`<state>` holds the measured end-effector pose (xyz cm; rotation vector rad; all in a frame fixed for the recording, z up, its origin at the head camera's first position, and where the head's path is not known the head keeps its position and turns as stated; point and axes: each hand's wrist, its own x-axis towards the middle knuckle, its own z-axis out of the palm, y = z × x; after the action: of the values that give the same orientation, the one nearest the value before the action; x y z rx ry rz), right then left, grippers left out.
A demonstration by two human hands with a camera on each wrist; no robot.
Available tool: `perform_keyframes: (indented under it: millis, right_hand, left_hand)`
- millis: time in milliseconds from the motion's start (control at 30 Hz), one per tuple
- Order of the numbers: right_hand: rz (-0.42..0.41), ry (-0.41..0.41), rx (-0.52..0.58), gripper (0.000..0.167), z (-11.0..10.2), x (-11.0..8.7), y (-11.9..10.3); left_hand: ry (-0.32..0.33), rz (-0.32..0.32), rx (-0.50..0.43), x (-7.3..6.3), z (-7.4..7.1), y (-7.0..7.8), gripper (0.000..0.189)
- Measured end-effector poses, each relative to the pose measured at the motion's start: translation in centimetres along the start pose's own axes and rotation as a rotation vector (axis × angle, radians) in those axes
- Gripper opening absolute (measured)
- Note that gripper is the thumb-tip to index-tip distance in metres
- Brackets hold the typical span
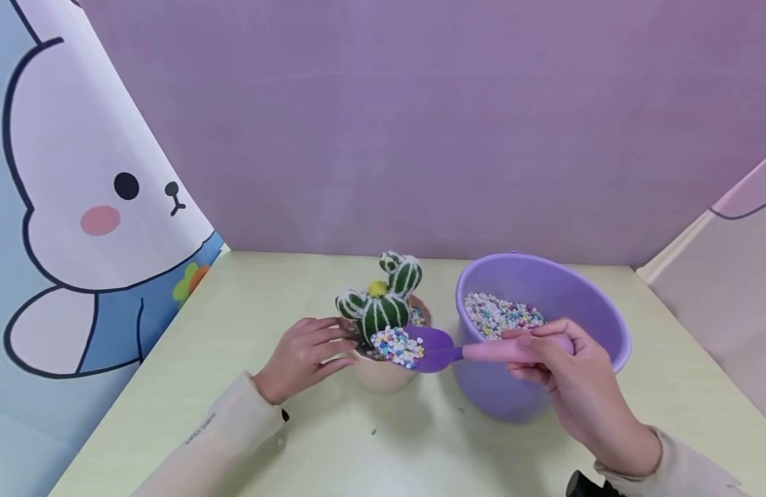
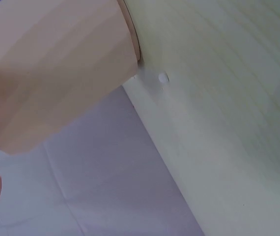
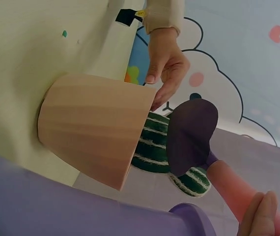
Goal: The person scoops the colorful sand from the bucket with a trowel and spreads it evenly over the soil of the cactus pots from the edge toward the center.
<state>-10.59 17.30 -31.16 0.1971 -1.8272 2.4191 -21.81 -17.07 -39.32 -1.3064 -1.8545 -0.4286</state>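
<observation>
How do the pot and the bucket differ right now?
The bucket is purple, while the pot is pale beige. The bucket is clearly larger than the pot. A cactus stands in the pot; in the bucket I see only multicoloured granules. Both stand on the table and contain such granules.

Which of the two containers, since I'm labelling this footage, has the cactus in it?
The smaller beige pot, by the left hand; the other, the larger purple bucket, shows only coloured beads inside.

The right hand (image 1: 583, 388) grips a trowel (image 1: 482, 352) of beads (image 1: 398, 347) near a cactus (image 1: 384, 315).
</observation>
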Motion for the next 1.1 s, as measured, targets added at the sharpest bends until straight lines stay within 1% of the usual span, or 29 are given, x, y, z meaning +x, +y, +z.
perform_keyframes:
  millis: [67, 167, 233, 300, 367, 667, 833, 867, 900, 1000, 1100]
  right_hand:
    - [0.012, -0.020, -0.022, 0.014, 0.1, 0.1, -0.1]
    - [0.017, -0.078, -0.062, 0.012, 0.3, 0.3, -0.4]
    - [0.016, -0.110, -0.070, 0.011, 0.4, 0.4, -0.5]
    - [0.019, -0.130, -0.071, 0.011, 0.5, 0.5, -0.6]
    - [0.030, -0.133, -0.074, 0.011, 0.5, 0.5, -0.6]
    - [0.080, -0.100, -0.132, 0.011, 0.3, 0.8, -0.6]
    - [0.085, -0.088, -0.126, 0.010, 0.1, 0.9, -0.5]
    - [0.086, -0.092, -0.127, 0.010, 0.1, 0.9, -0.5]
    - [0.096, -0.079, -0.121, 0.008, 0.0, 1.0, -0.6]
    - [0.139, -0.023, -0.125, 0.002, 0.1, 1.2, -0.8]
    - [0.182, 0.048, -0.144, 0.008, 0.4, 1.5, -1.1]
  left_hand:
    - [0.007, 0.005, -0.002, 0.0, 0.0, 0.1, 0.042]
    - [0.015, 0.010, -0.004, 0.0, 0.0, 0.2, 0.040]
    - [0.018, 0.010, -0.007, 0.0, 0.0, 0.3, 0.038]
    - [0.019, 0.005, -0.010, -0.1, 0.1, 0.4, 0.037]
    - [0.022, 0.002, -0.013, -0.1, 0.1, 0.4, 0.037]
    - [0.034, -0.002, -0.020, 0.1, 0.2, 0.5, 0.038]
    - [0.028, 0.015, -0.021, 0.4, 0.2, 0.5, 0.039]
    - [0.026, 0.019, -0.030, 0.5, 0.1, 0.4, 0.038]
    - [0.027, 0.020, -0.044, 0.5, 0.1, 0.4, 0.036]
    - [0.039, -0.019, -0.103, 0.5, -0.3, -0.2, 0.036]
    - [0.038, -0.094, -0.168, 0.1, -0.7, -1.0, 0.040]
